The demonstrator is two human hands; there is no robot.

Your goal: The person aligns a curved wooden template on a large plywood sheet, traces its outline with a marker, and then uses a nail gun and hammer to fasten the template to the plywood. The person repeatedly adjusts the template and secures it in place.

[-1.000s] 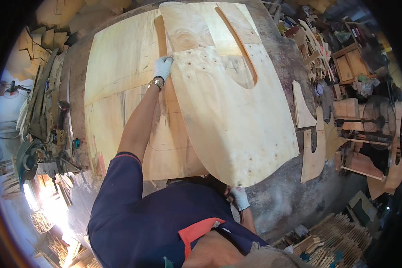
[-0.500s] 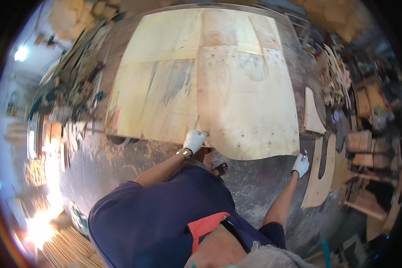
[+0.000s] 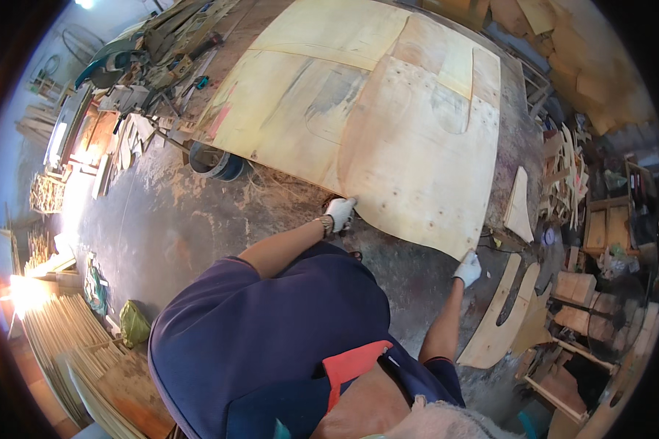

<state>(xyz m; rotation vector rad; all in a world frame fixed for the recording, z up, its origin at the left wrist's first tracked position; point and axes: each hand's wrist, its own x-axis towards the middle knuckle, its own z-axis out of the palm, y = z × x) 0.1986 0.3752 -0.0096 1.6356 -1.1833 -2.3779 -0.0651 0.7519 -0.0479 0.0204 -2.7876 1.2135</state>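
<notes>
A pale, thin wood sheet (image 3: 425, 175) with a wavy near edge and several small knots spans the space between my hands. My left hand (image 3: 340, 212), in a white glove with a watch at the wrist, is closed at its near left corner. White-gloved as well, my right hand (image 3: 468, 269) pinches the near right corner, its fingertips partly hidden. Along its left side the sheet meets or overlaps a yellowish wood sheet (image 3: 278, 102) with grey smears and a pinkish mark. Both lie over a broad worktable (image 3: 518, 132).
Below the table's left part stands a dark bucket (image 3: 223, 162). Curved cut boards (image 3: 494, 318) lie on the floor to my right, near stacked wood pieces (image 3: 575, 289). Thin wood strips (image 3: 62, 351) are piled at the lower left, beside a green bag (image 3: 134, 324).
The view has turned, so the sheets appear tilted and more of the left floor shows. My right hand is nearer my left in the picture; both stay at the sheet's near corners.
</notes>
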